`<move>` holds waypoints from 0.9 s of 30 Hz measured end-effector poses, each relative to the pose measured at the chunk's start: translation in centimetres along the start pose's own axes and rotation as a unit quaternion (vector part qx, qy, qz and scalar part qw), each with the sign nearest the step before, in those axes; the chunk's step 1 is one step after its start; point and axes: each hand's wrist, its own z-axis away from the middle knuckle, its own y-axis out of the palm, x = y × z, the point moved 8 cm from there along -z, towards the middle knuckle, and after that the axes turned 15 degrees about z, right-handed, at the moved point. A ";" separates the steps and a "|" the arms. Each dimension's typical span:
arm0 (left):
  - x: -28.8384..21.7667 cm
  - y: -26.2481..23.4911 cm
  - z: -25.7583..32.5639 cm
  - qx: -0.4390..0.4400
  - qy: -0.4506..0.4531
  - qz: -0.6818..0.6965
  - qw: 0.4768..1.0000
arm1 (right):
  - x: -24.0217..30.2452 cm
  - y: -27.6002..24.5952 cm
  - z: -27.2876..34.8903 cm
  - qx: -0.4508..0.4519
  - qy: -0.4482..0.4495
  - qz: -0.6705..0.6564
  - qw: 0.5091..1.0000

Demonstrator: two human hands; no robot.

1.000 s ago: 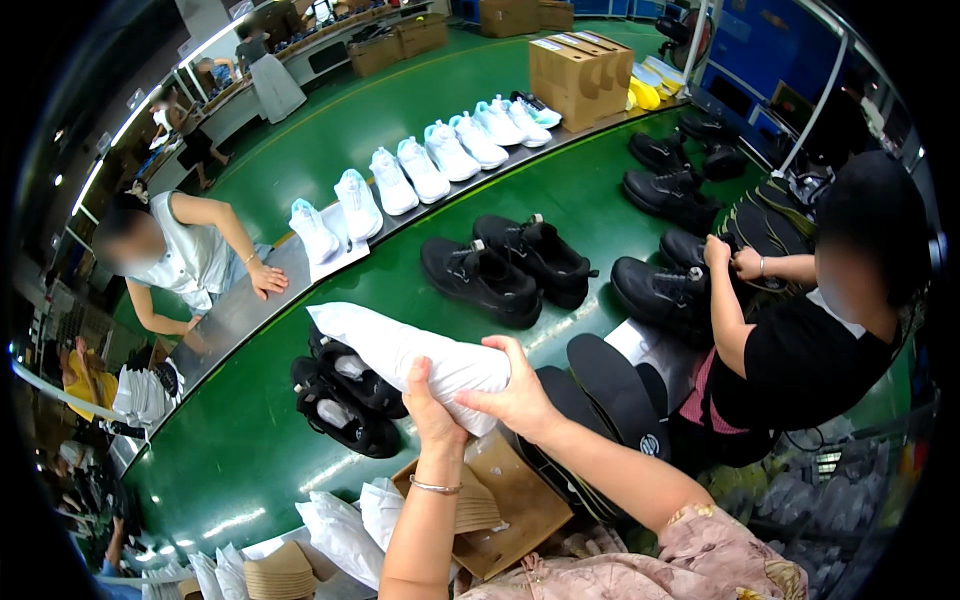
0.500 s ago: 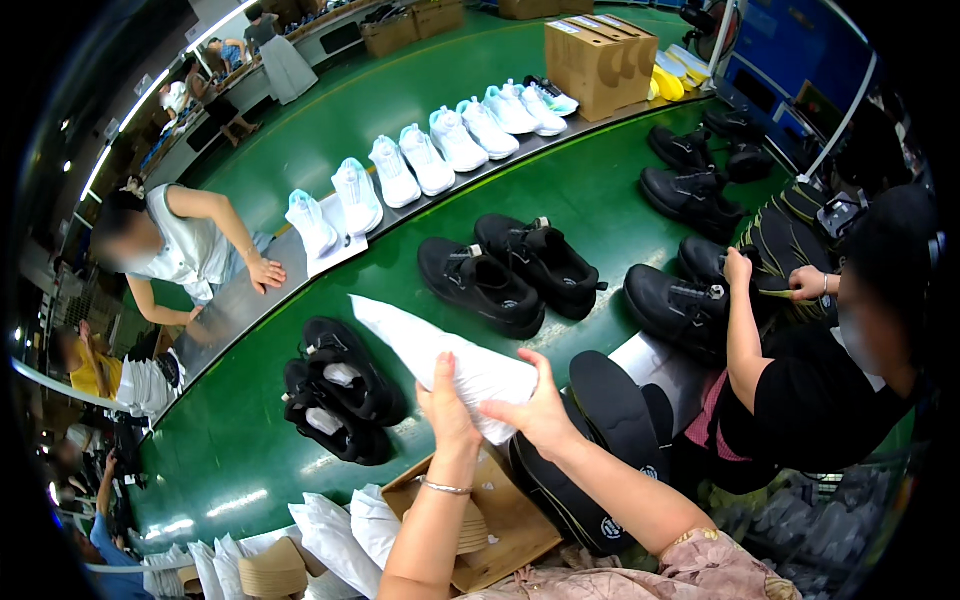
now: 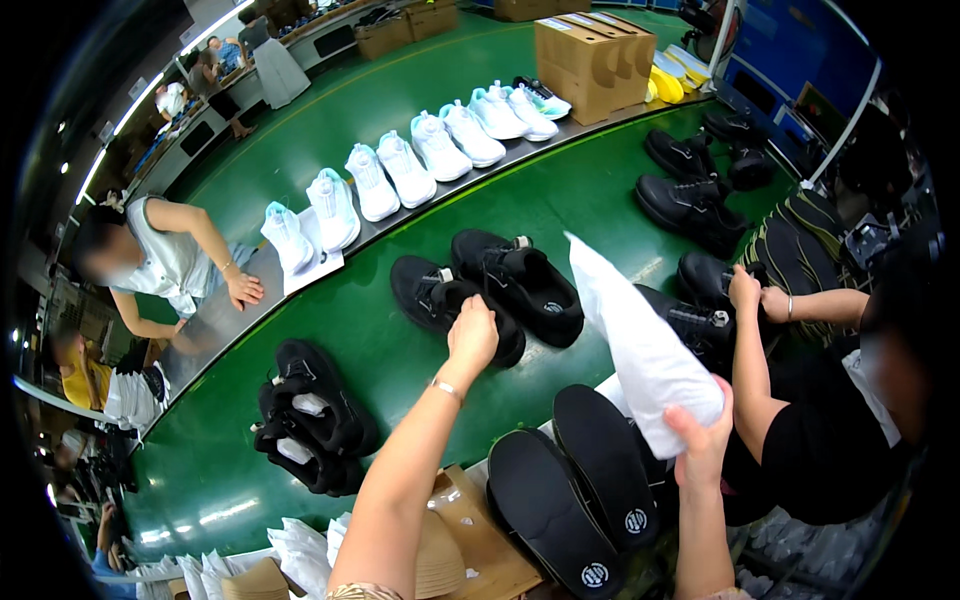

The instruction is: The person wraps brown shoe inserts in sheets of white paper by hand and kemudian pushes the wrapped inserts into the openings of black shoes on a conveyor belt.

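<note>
Your right hand is closed around the lower end of a white paper bundle, fingers wrapped over its bottom edge, so the bundle stands up tilted, its pointed top leaning away from you toward the middle of the green belt. Your left hand is stretched forward with its fingers curled down onto the heel of a black sneaker lying on the belt; it touches the shoe, but you cannot tell whether the fingers have actually clamped it. A thin bracelet sits on that wrist.

Just beside that shoe, to its right, lies its mate, a second black sneaker, the two touching along their sides. Under your right forearm, near the belt edge, two black shoes lie sole-up, side by side, each with a small round mark on the sole. To your left on the belt sits another black pair with white paper stuffed in the openings.

Close to you at the lower edge are brown cardboard pieces and a stack of white paper bundles. On your right a person in a black top has both hands on a black shoe. Further off, a row of white sneakers runs along a grey strip, a cardboard box stands at its far end, and a person in a white top leans on the far side
</note>
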 end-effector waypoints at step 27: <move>4.3 -6.7 -0.2 0.132 0.134 -0.083 0.979 | 0.3 13.3 -0.6 0.257 -0.134 0.404 0.867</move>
